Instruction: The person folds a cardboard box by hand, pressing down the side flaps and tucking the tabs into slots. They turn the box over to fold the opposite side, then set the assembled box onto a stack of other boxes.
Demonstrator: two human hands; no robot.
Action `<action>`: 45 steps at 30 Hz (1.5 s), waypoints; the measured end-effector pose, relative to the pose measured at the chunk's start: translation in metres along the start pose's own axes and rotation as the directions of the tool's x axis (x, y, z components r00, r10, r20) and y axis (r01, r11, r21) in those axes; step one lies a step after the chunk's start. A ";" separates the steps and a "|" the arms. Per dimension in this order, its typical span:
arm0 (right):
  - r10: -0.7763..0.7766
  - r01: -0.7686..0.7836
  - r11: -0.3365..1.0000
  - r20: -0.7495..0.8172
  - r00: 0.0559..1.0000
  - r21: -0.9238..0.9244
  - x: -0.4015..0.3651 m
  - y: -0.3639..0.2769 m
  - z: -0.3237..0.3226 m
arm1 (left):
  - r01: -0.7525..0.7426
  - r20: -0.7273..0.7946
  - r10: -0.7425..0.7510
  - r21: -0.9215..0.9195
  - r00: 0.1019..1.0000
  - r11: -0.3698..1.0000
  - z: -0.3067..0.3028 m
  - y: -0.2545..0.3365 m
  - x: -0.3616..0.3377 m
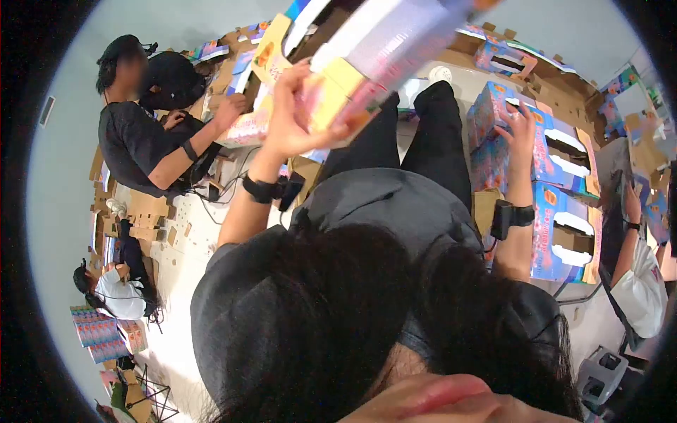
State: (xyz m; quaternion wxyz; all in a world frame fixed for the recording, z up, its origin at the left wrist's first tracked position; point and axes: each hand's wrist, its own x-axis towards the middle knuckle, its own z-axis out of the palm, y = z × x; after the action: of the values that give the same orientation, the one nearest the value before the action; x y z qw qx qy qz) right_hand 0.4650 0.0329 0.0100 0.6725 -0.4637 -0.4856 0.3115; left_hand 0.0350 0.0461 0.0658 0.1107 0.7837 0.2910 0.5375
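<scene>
My left hand [300,116] grips the near end of a printed cardboard carton [384,46], its thumb and fingers around the yellow and pink end. The carton is raised in front of me, blurred by motion, and runs out of the top of the view. On my right, my right hand [520,130] lies with spread fingers on a blue and pink carton [490,106]. Beside and below that hand, more cartons with handle cut-outs [553,218] stand together; brown cardboard shows in their openings.
At the left, a person in black [137,137] works at cartons close to my left hand. Farther back sits a person in a white shirt [121,292] near stacked cartons [102,335]. Another person's white sleeve [642,289] is at the right, above a grey plastic stool [603,374]. Cables lie on the floor.
</scene>
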 end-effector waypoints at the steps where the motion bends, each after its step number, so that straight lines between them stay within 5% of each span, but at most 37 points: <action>1: 0.062 -0.076 0.972 0.069 0.996 0.224 -0.003 -0.020 0.002 | -0.122 0.031 0.119 0.097 0.992 0.988 0.010 0.002 0.000; 4: -0.009 -0.208 0.719 0.309 0.951 0.663 0.000 -0.043 -0.001 | -0.299 0.158 0.265 0.260 0.951 0.918 0.025 0.028 -0.004; 5: -0.209 -0.306 0.517 0.465 0.861 0.799 0.004 -0.041 -0.001 | -0.294 0.236 0.237 0.245 0.942 0.924 0.027 0.032 -0.006; 7: 0.170 -0.184 0.607 0.100 0.980 0.773 -0.005 -0.041 -0.009 | -0.364 0.376 0.247 0.283 0.893 0.888 0.033 0.034 -0.007; 8: 0.329 -0.140 0.659 -0.116 0.937 0.739 -0.011 -0.048 -0.007 | -0.400 0.443 0.246 0.299 0.862 0.866 0.034 0.034 -0.007; 9: 0.185 -0.071 0.696 -0.082 0.979 0.714 -0.011 -0.032 -0.015 | -0.421 0.458 0.263 0.286 0.849 0.861 0.032 0.037 -0.005; 12: 0.302 -0.175 0.666 -0.048 0.952 0.725 -0.030 -0.006 -0.023 | -0.520 0.562 0.267 0.355 0.783 0.777 0.022 0.036 0.008; 15: 0.158 -0.254 0.656 0.200 0.967 0.711 -0.042 0.038 -0.035 | -0.534 0.665 0.149 0.424 0.732 0.732 0.016 0.034 0.012; 17: 0.234 -0.331 0.668 0.234 0.944 0.667 -0.051 0.058 -0.033 | -0.563 0.698 0.113 0.459 0.707 0.688 0.023 0.007 -0.005; 20: 0.341 -0.425 0.657 0.256 0.904 0.623 -0.064 0.057 -0.019 | -0.408 0.659 0.082 0.359 0.748 0.839 0.034 0.013 -0.020; 29: 0.389 -0.490 0.635 0.301 0.871 0.597 -0.077 0.076 -0.025 | -0.347 0.428 0.191 0.322 0.883 0.881 0.095 0.009 0.008; 32: 0.424 -0.539 0.657 0.333 0.842 0.527 -0.082 0.066 -0.032 | -0.262 0.493 0.044 0.383 0.869 0.886 0.105 0.000 0.008; 35: 0.600 -0.707 0.426 0.408 0.688 0.564 -0.077 0.054 -0.042 | -0.233 0.407 0.062 0.386 0.912 0.893 0.125 -0.018 0.010; 38: 0.642 -0.679 0.517 0.289 0.710 0.521 -0.072 0.041 -0.048 | -0.169 0.403 0.001 0.382 0.915 0.908 0.141 -0.033 0.019; 39: 0.664 -0.637 0.654 0.094 0.742 0.408 -0.072 0.035 -0.047 | -0.143 0.407 -0.029 0.385 0.913 0.912 0.145 -0.039 0.023; 42: 0.399 -0.385 0.915 -0.134 0.907 0.120 -0.065 0.008 -0.036 | -0.058 0.432 -0.120 0.376 0.894 0.925 0.154 -0.062 0.030; 44: 0.086 -0.086 0.953 -0.014 0.996 -0.290 -0.058 -0.021 -0.019 | -0.022 0.465 -0.159 0.360 0.871 0.933 0.157 -0.073 0.034; 45: -0.058 0.082 0.859 0.064 0.996 -0.505 -0.051 -0.023 -0.016 | 0.002 0.474 -0.182 0.356 0.862 0.935 0.159 -0.076 0.036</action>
State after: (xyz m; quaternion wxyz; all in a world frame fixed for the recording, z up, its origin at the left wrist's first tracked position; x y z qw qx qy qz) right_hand 0.4623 -0.0252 0.0115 0.5264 -0.5988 -0.5823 0.1589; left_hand 0.1623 0.1502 -0.0064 0.0696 0.8878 0.3791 0.2515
